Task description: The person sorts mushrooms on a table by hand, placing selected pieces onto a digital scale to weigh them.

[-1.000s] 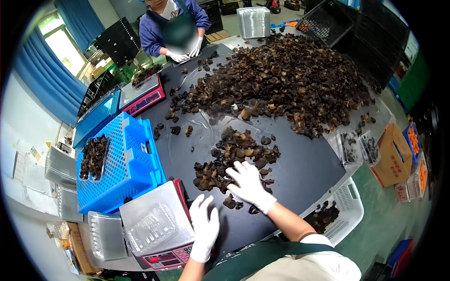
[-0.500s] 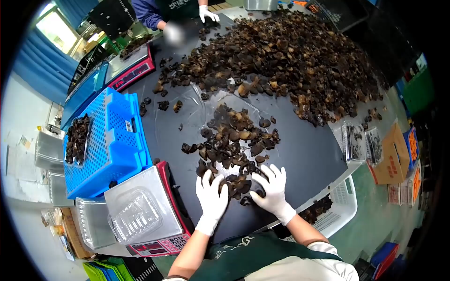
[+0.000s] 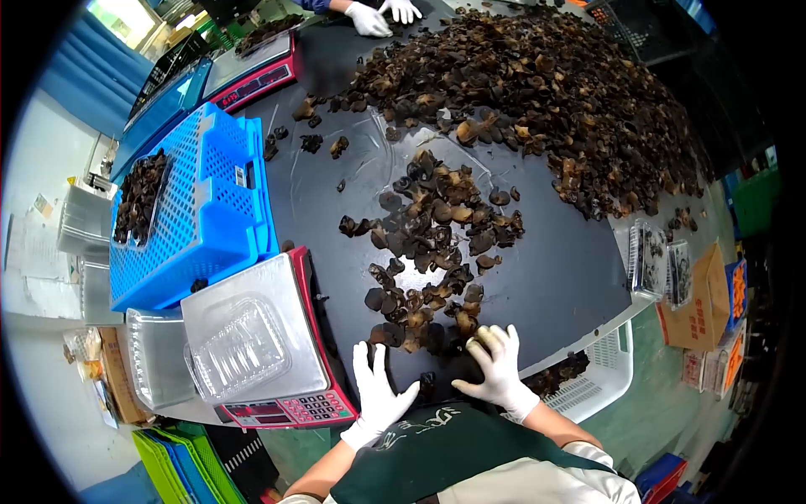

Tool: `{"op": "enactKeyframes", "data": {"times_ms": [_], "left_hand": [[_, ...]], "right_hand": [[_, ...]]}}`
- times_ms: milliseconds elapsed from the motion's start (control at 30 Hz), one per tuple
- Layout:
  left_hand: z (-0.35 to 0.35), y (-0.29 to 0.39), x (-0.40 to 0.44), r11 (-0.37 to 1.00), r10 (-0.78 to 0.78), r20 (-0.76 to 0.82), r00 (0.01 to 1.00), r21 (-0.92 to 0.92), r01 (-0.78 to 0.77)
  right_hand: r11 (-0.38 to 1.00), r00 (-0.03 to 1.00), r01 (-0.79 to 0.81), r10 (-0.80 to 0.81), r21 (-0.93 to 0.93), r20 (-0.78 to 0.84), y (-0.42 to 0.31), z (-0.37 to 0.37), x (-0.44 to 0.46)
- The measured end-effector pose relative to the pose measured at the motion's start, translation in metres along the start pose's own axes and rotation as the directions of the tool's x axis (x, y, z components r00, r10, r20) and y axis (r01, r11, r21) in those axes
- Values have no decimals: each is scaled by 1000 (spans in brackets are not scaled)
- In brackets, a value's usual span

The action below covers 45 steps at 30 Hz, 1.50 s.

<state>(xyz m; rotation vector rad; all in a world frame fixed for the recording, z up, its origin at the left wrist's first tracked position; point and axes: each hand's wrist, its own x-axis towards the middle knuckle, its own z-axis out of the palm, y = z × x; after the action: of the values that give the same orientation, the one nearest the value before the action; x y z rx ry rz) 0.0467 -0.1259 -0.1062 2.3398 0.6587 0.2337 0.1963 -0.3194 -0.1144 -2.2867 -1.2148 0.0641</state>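
Note:
My left hand (image 3: 383, 395), in a white glove, rests low on the dark tabletop with thumb and fingers apart. Opposite it, my right hand (image 3: 499, 371), also gloved, has its fingers spread beside the near end of a small heap of wood ear mushrooms (image 3: 437, 210). Both hands are open and hold nothing that I can see. A single dark mushroom piece (image 3: 427, 385) lies between them, near the left thumb. To the left, a clear plastic tray (image 3: 239, 346) sits on a scale (image 3: 277, 328) with a red edge.
A large mushroom pile (image 3: 537, 101) covers the far right. A blue crate (image 3: 189, 218) carries a filled tray (image 3: 141, 197). Another person's gloved hands (image 3: 369, 18) are across the table. A white basket (image 3: 609, 378) stands below the right edge, near a cardboard box (image 3: 698, 307).
Both my hands have drawn back toward my body, away from most of the small heap. The view has shifted slightly. The other person's hands have come together.

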Motion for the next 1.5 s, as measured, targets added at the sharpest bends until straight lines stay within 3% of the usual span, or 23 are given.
{"op": "enactKeyframes", "data": {"times_ms": [133, 200, 267, 400, 500, 600, 633, 667, 733, 833, 1000, 1200, 1300, 1367, 1400, 1433, 1500], "left_hand": [[12, -4, 13, 988, 22, 37, 999, 151, -27], [9, 6, 35, 999, -31, -27, 999, 29, 31], [1, 15, 65, 999, -24, -105, 994, -51, 19], [3, 4, 122, 996, 64, -179, 982, 68, -52], [12, -13, 147, 993, -20, -88, 996, 112, 30], [20, -28, 135, 999, -8, 17, 1000, 51, 7], [19, -32, 129, 997, 77, -10, 997, 0, -77], [21, -33, 115, 990, 142, -74, 987, -17, -143], [13, -32, 92, 969, 167, 5, 986, -186, -163], [-8, -9, 59, 970, 58, 78, 995, -239, -38], [-17, -2, 41, 968, 13, 110, 994, -252, 15], [-12, -15, 33, 887, -148, -22, 989, -446, 123], [-11, -20, 28, 885, -192, -60, 979, -443, 146], [-8, -23, 25, 877, -266, -80, 961, -433, 207], [-5, -28, 23, 876, -272, -83, 959, -433, 211], [-3, -33, 21, 860, -276, -73, 958, -464, 212], [1, -36, 20, 850, -277, -73, 958, -485, 208]], "right_hand": [[995, 997, -78, 79, -62, 24, 6, 8, 11], [991, 989, -101, 109, -86, 95, 2, 0, 39], [996, 998, -28, 33, -89, 56, -5, -6, 70], [981, 981, 193, -193, 3, -8, -17, 7, 114], [977, 978, 207, -205, -55, 37, -29, 30, 124], [979, 980, 177, -167, -99, 109, -33, 43, 117], [979, 980, 177, -166, -98, 108, -31, 46, 113], [980, 983, 183, -181, -84, 26, -28, 48, 107], [982, 984, 170, -173, -80, -38, -24, 37, 98], [992, 990, 129, -128, 15, -62, -15, 17, 89], [994, 995, 84, -80, -74, 58, -17, 12, 88], [989, 992, 63, -47, -132, 119, -26, 19, 102], [987, 985, 54, -27, -154, 172, -29, 17, 104], [997, 997, 69, -68, 17, -38, -28, 2, 100], [997, 998, 41, -39, 58, -48, -27, -13, 95], [992, 1000, 23, -25, 120, 14, -20, -33, 89], [972, 944, -41, -38, 231, 327, 6, -78, 75]]}}
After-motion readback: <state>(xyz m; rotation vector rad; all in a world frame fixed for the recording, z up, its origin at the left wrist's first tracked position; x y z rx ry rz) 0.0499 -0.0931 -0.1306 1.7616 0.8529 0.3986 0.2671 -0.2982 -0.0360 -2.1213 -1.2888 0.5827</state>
